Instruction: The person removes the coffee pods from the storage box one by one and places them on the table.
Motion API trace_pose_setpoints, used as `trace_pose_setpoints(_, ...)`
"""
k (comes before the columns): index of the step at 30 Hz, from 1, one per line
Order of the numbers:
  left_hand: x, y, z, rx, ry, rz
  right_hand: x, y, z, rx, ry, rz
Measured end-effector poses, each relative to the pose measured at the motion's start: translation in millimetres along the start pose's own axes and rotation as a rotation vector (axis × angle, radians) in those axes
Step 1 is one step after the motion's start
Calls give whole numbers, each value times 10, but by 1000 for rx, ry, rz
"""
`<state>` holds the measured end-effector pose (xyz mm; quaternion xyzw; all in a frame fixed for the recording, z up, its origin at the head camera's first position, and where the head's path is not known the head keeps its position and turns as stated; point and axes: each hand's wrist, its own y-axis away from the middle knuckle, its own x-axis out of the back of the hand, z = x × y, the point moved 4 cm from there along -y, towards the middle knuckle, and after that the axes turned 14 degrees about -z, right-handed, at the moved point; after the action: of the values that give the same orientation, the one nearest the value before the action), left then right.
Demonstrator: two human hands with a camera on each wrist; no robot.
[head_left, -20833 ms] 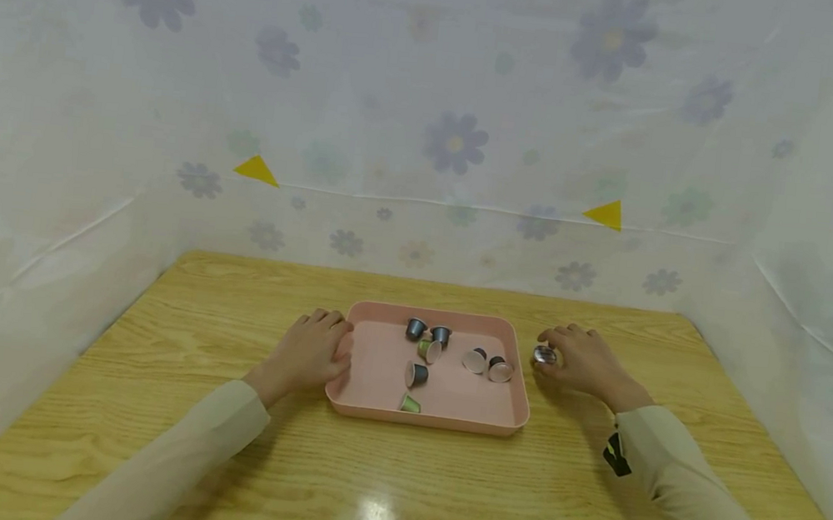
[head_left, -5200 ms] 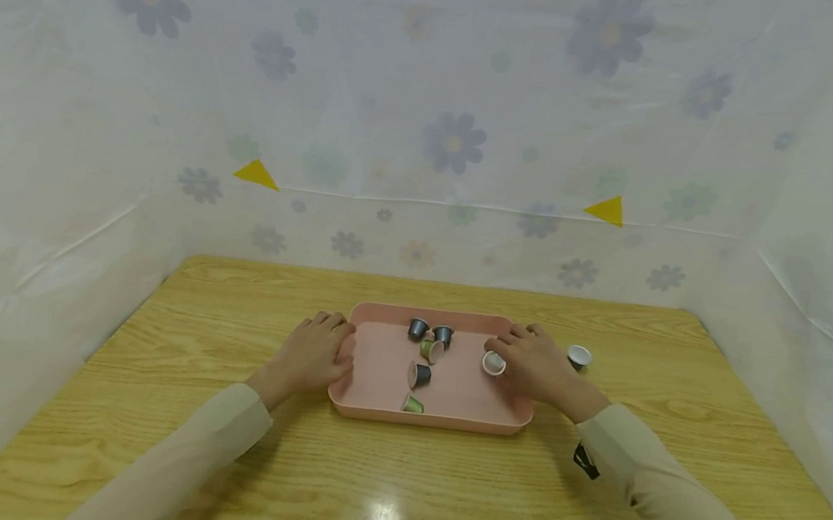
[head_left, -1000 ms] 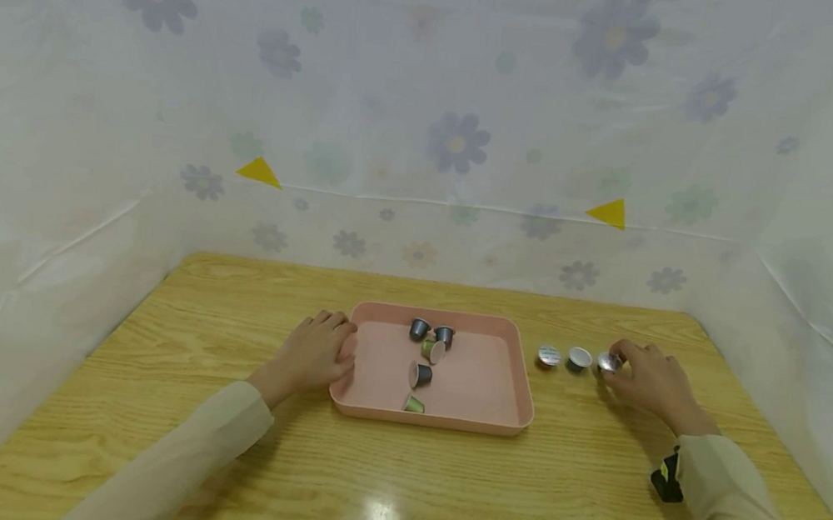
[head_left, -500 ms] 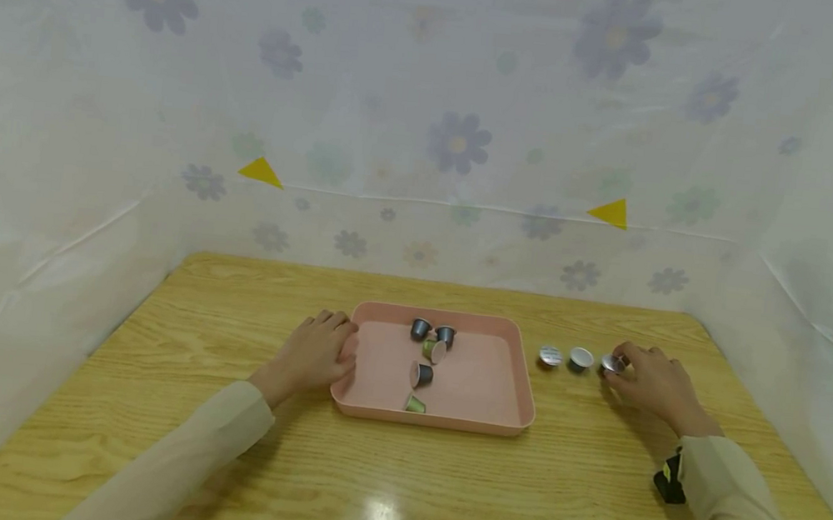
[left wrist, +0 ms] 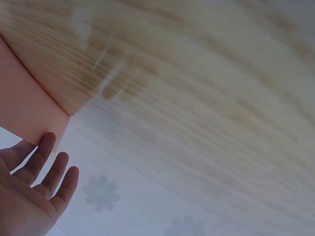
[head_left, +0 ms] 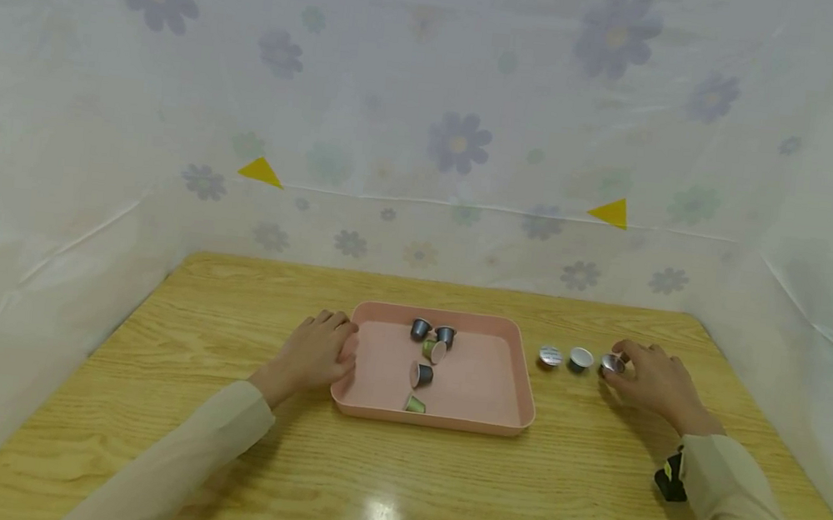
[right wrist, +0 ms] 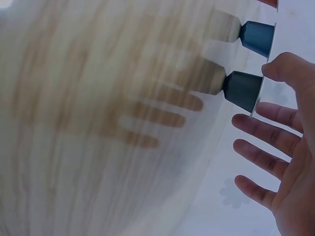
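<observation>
My right hand (head_left: 656, 388) is at the right end of a short row of coffee capsules, thumb and index fingertip at opposite sides of the rim of a dark coffee capsule (head_left: 611, 364). In the right wrist view this capsule (right wrist: 242, 91) stands on its narrow end, foil lid up, the other fingers spread loosely. A silver-lidded capsule (head_left: 549, 356) and a white-lidded capsule (head_left: 580, 359) stand to its left. My left hand (head_left: 310, 350) rests on the left rim of a pink tray (head_left: 479, 392); the left wrist view shows its fingers loosely extended, one fingertip against the tray's outer wall.
Inside the tray lie dark capsules (head_left: 421, 329) and green capsules (head_left: 415, 405), several in all, mostly tipped over. The wooden table (head_left: 276, 464) ends at a white flowered curtain (head_left: 399, 124), which also closes off both sides.
The tray's right-hand capsules have moved out into the row on the table. Within the last second the right hand has brought its capsule down slightly; the left hand stays on the tray.
</observation>
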<state>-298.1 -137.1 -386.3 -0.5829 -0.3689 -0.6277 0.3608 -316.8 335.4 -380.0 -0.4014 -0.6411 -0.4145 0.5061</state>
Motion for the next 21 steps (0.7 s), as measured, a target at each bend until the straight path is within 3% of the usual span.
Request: trace_pose_setpoints(21,9,16,3,-8,-9,4,90,-27,-155,16,66,47)
